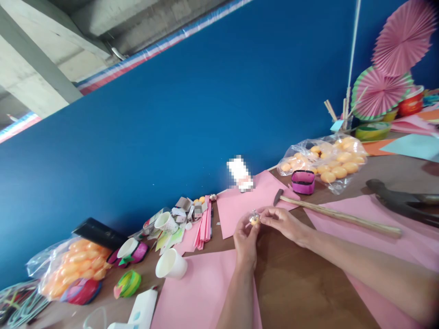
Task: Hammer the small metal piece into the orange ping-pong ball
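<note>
Both my hands meet over the brown table [295, 283], pinching a small orange ball with a shiny silvery piece [254, 218] between their fingertips. My left hand [245, 242] comes up from below and holds it from the left. From the right, my right hand [283, 222] grips the same piece with thumb and forefinger. A small hammer with a long wooden handle [338, 214] lies just beyond my right hand, its dark head resting on a pink sheet [240, 205].
Clear bags of orange balls lie at the far right [325, 162] and near left [73, 267]. White paper cups [171, 264], a magenta tape roll [303, 182], folded paper scraps [187, 210], pink paper fans [380, 91] and a dark tool [399, 201] crowd the table along the blue wall.
</note>
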A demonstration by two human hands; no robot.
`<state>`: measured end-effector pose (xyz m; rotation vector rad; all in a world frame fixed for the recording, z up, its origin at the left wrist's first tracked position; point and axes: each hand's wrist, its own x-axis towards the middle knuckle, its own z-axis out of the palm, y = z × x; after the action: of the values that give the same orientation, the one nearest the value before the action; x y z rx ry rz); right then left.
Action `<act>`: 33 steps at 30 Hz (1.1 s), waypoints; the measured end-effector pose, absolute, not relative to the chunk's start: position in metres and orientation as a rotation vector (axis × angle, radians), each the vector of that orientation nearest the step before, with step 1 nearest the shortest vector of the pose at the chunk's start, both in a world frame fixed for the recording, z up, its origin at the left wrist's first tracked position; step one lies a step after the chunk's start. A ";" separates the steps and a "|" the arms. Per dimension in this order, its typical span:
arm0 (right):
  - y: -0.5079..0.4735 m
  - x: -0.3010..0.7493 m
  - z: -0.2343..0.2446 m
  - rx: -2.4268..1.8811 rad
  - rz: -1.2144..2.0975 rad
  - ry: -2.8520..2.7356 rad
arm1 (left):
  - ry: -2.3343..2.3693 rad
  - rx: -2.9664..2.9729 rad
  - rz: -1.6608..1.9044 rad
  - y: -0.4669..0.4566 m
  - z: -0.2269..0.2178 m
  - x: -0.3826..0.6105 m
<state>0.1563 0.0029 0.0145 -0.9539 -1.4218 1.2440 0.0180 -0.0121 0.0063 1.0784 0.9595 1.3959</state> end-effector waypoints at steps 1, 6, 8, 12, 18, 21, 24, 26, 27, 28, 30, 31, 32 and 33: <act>0.003 0.156 0.015 -0.945 1.258 -1.424 | 0.961 1.086 1.396 -0.012 0.006 0.018; 0.002 0.157 0.017 -0.935 1.303 -1.421 | 0.953 1.101 1.388 -0.012 0.006 0.018; 0.003 0.157 0.016 -0.947 1.316 -1.424 | 0.951 1.094 1.389 -0.012 0.006 0.018; 0.004 0.158 0.013 -0.942 1.329 -1.426 | 0.958 1.072 1.388 -0.011 0.005 0.018; 0.003 0.158 0.016 -0.978 1.303 -1.450 | 0.967 1.079 1.378 -0.011 0.004 0.018; 0.002 0.157 0.018 -1.013 1.280 -1.462 | 0.970 1.077 1.387 -0.011 0.003 0.018; 0.003 0.157 0.018 -1.007 1.291 -1.456 | 0.962 1.072 1.388 -0.011 0.003 0.018; 0.003 0.157 0.017 -0.999 1.302 -1.454 | 0.956 1.068 1.390 -0.010 0.002 0.018; 0.003 0.157 0.016 -0.995 1.306 -1.453 | 0.953 1.065 1.393 -0.010 0.001 0.018; 0.004 0.157 0.015 -0.990 1.309 -1.453 | 0.950 1.061 1.397 -0.010 0.001 0.018; 0.004 0.157 0.014 -0.984 1.314 -1.452 | 0.947 1.054 1.401 -0.011 0.001 0.018; 0.005 0.157 0.014 -0.984 1.316 -1.451 | 0.946 1.050 1.399 -0.011 0.001 0.018; 0.005 0.157 0.013 -0.989 1.315 -1.453 | 0.946 1.049 1.396 -0.011 0.002 0.018; 0.005 0.157 0.013 -0.996 1.313 -1.454 | 0.948 1.049 1.393 -0.011 0.002 0.018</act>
<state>0.1573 0.0048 0.0133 -0.9958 -1.4539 1.3133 0.0182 -0.0114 0.0023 1.0488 0.9476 1.3935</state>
